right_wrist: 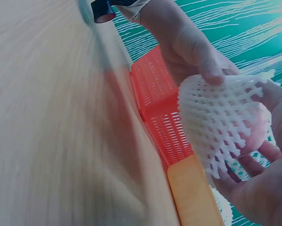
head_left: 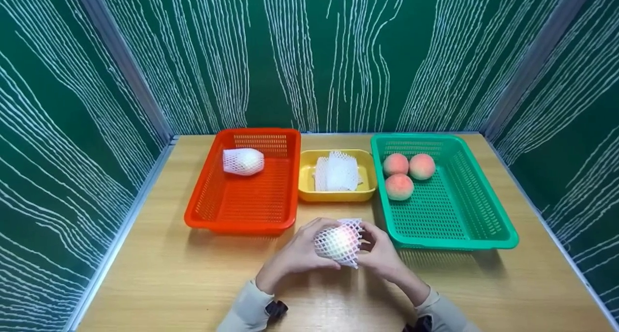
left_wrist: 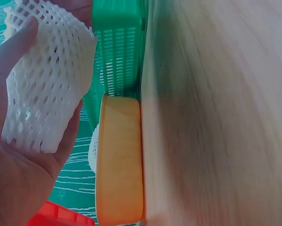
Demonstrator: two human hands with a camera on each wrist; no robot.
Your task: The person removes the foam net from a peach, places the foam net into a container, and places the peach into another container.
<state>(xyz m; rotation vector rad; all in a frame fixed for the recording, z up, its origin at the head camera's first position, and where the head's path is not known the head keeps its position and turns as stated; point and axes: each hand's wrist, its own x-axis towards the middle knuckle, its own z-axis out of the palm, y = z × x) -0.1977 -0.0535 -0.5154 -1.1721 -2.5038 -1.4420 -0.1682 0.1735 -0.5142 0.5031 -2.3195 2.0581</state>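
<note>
Between my two hands, over the front of the table, is a peach (right_wrist: 260,132) inside a white foam net sleeve (head_left: 337,244). My left hand (head_left: 309,247) grips the netted peach from the left, its thumb pressed on the mesh (left_wrist: 51,80) in the left wrist view. On the other side, my right hand (head_left: 382,252) pinches the sleeve's open edge with thumb and fingers, as the right wrist view shows. The peach's pink side shows through the net toward the right hand. Most of the fruit is covered by the sleeve.
A red basket (head_left: 256,191) at left holds one netted fruit (head_left: 244,161). Behind my hands a yellow tray (head_left: 336,196) holds white foam sleeves (head_left: 342,172). Three bare peaches (head_left: 399,187) lie in the green basket (head_left: 445,242) at right. Green walls (head_left: 309,56) enclose the table.
</note>
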